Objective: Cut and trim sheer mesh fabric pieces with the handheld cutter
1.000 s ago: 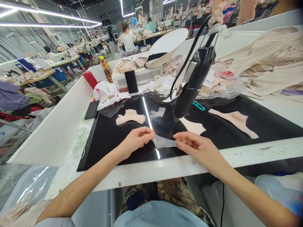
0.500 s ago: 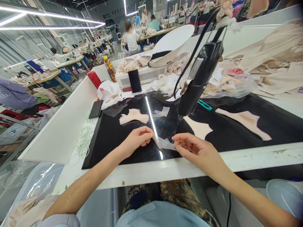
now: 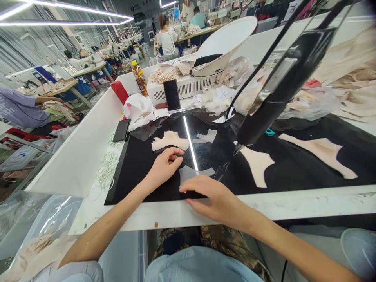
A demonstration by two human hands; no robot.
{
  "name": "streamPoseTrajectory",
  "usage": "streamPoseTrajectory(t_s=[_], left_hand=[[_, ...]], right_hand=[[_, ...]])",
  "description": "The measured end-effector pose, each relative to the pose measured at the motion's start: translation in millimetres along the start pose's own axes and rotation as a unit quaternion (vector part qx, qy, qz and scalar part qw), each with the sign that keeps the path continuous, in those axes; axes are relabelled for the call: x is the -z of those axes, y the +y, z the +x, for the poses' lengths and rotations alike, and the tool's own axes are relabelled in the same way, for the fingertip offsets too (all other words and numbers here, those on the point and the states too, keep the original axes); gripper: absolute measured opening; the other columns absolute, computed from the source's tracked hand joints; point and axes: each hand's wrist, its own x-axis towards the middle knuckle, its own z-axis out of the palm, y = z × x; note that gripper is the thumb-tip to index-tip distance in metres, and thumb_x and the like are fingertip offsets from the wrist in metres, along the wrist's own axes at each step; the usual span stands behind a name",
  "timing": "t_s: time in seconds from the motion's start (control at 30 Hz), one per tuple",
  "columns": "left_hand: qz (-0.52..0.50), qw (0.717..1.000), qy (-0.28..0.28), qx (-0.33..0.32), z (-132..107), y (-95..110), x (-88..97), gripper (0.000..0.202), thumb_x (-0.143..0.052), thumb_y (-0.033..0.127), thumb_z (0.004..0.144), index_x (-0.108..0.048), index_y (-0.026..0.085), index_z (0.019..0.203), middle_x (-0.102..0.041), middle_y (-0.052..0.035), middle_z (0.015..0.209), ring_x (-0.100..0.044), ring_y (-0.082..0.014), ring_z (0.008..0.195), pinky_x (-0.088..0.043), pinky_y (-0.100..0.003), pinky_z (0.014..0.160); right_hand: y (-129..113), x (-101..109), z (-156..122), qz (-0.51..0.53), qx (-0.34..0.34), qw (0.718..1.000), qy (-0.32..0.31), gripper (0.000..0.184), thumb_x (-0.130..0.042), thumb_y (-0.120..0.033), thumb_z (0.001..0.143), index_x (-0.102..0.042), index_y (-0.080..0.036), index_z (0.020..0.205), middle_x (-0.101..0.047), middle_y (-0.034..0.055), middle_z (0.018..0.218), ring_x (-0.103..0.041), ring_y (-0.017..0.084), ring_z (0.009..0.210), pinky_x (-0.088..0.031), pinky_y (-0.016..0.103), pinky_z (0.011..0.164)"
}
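we sit at a white table (image 3: 282,207), with a black mat (image 3: 302,172) spread across it. beige fabric (image 3: 352,70) lies heaped beyond the mat on the right. over the mat slants a black tool (image 3: 288,86), its tip just beside the top end of one beige cutout. at the back we have a white cone-shaped thing (image 3: 226,35) on a vented white box (image 3: 190,90).

our right hand (image 3: 216,199) is low at the mat's near edge, thumb and fingers well apart; we cannot tell whether the fingertips touch anything. our left hand (image 3: 164,166) is farther in, thumb and forefinger slightly parted.

around us lie three beige cutouts (image 3: 320,150): one beyond our left hand, two to the right of the right hand. the sheer piece (image 3: 186,174) lies on the mat between our hands, partly behind the right fingers; a second sheer scrap (image 3: 207,136) lies farther back. smaller still, we see a bottle (image 3: 140,78), a phone (image 3: 121,130) at the mat's left edge, and a teal object (image 3: 269,132) near the tool.
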Motion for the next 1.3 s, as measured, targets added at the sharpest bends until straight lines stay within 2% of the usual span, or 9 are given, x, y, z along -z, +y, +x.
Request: streamPoseTrajectory(t_s=[0.13,0.3,0.5,0.7,0.9,0.97,1.07,1.17,1.3], left_hand=[[0.073,0.996,0.025,-0.04,-13,4,9.8,0.013,-0.056,0.026,0.093,-0.064,0.019,0.099,-0.064,-0.0002,0.091,-0.058,-0.0135,0.08,-0.047,-0.026,0.075],[0.243,0.954,-0.054,-0.17,-31,5,7.1,0.012,-0.055,0.024,0.098,-0.066,0.021,0.103,-0.067,-0.0018,0.101,-0.06,-0.0173,0.098,-0.047,-0.032,0.091],[0.317,0.907,-0.101,-0.258,-23,-7,-2.9,0.019,-0.049,0.023,0.103,-0.065,0.019,0.113,-0.069,-0.0045,0.12,-0.06,-0.0204,0.116,-0.046,-0.038,0.102],[0.317,0.895,-0.061,-0.308,-15,-17,-1.8,0.021,-0.049,0.021,0.102,-0.065,0.019,0.115,-0.07,-0.0054,0.122,-0.062,-0.02,0.118,-0.049,-0.038,0.104],[0.29,0.889,-0.011,-0.353,-20,-22,-1.1,0.021,-0.048,0.018,0.102,-0.067,0.016,0.113,-0.072,-0.0064,0.118,-0.065,-0.0189,0.115,-0.052,-0.036,0.102],[0.286,0.888,-0.008,-0.36,-21,-23,-0.7,0.02,-0.049,0.017,0.102,-0.067,0.016,0.111,-0.072,-0.0064,0.117,-0.066,-0.0189,0.113,-0.053,-0.035,0.1],[0.278,0.888,-0.011,-0.366,-23,-25,-0.7,0.019,-0.049,0.015,0.101,-0.067,0.016,0.109,-0.072,-0.0065,0.117,-0.066,-0.0197,0.112,-0.053,-0.036,0.099],[0.27,0.89,-0.012,-0.367,-24,-26,-1.8,0.019,-0.05,0.015,0.101,-0.067,0.016,0.108,-0.072,-0.0068,0.117,-0.066,-0.0202,0.112,-0.053,-0.037,0.099],[0.257,0.897,-0.01,-0.36,-24,-26,-2.3,0.019,-0.051,0.014,0.1,-0.068,0.016,0.107,-0.072,-0.0069,0.116,-0.066,-0.0201,0.112,-0.052,-0.036,0.099]], right_hand=[[3,2,-3,-0.041,0.058,0.997,-0.013,0.023,-0.057,-0.014,0.093,-0.065,-0.024,0.111,-0.075,0.0022,0.11,-0.068,0.016,0.104,-0.057,0.031,0.092],[18,18,-10,-0.153,0.007,0.988,0.015,0.019,-0.056,-0.019,0.095,-0.065,-0.025,0.111,-0.075,0.0035,0.106,-0.068,0.018,0.1,-0.057,0.036,0.091],[25,27,-2,-0.265,-0.015,0.964,0.008,0.016,-0.052,-0.022,0.098,-0.065,-0.023,0.108,-0.076,0.0034,0.105,-0.069,0.018,0.096,-0.059,0.035,0.086],[40,38,30,-0.389,-0.091,0.915,0.048,0.025,-0.043,-0.024,0.101,-0.064,-0.019,0.114,-0.072,0.0109,0.115,-0.067,0.024,0.101,-0.056,0.04,0.087],[49,32,68,-0.497,-0.191,0.846,-0.006,0.026,-0.041,-0.01,0.097,-0.064,-0.013,0.109,-0.07,0.0148,0.112,-0.066,0.025,0.097,-0.054,0.035,0.075],[51,29,78,-0.521,-0.222,0.824,-0.025,0.024,-0.044,-0.008,0.096,-0.064,-0.012,0.11,-0.07,0.0135,0.107,-0.067,0.023,0.094,-0.054,0.033,0.07],[56,29,88,-0.547,-0.251,0.797,-0.049,0.017,-0.056,-0.022,0.097,-0.064,-0.013,0.109,-0.069,0.0075,0.105,-0.067,0.017,0.091,-0.058,0.031,0.074],[61,30,94,-0.557,-0.255,0.788,-0.059,0.024,-0.062,-0.035,0.095,-0.065,-0.014,0.107,-0.068,0.0046,0.105,-0.067,0.014,0.092,-0.06,0.034,0.079],[56,34,90,-0.556,-0.224,0.8,-0.021,0.015,-0.054,-0.02,0.097,-0.067,-0.012,0.096,-0.07,0.0087,0.097,-0.068,0.016,0.087,-0.054,0.027,0.07]])
